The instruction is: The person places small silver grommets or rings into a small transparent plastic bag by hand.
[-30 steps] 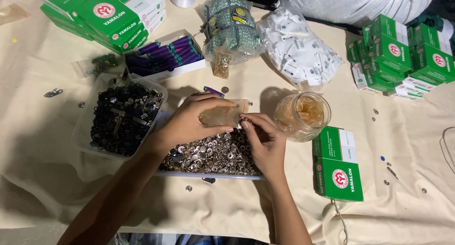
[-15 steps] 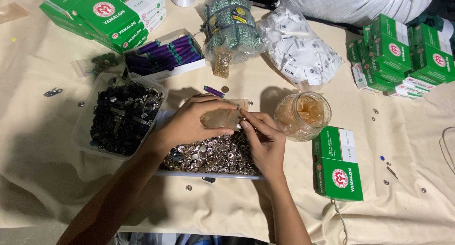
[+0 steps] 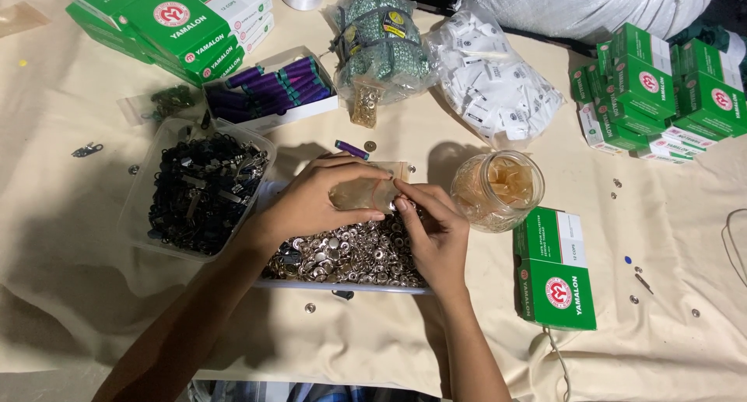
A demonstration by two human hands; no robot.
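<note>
My left hand (image 3: 315, 196) holds a small clear plastic bag (image 3: 364, 190) above a shallow clear tray (image 3: 342, 287) filled with silver metal snap buttons (image 3: 350, 256). My right hand (image 3: 434, 231) pinches the bag's right edge with thumb and fingers, right over the buttons. I cannot tell what lies inside the bag.
A clear tub of black metal clips (image 3: 198, 192) sits left of the tray. A glass jar of small clear bags (image 3: 498, 188) stands to the right, beside a green box (image 3: 554, 268). Behind are purple thread spools (image 3: 276, 87), stacked green boxes (image 3: 661, 91), and bags of white pieces (image 3: 498, 83).
</note>
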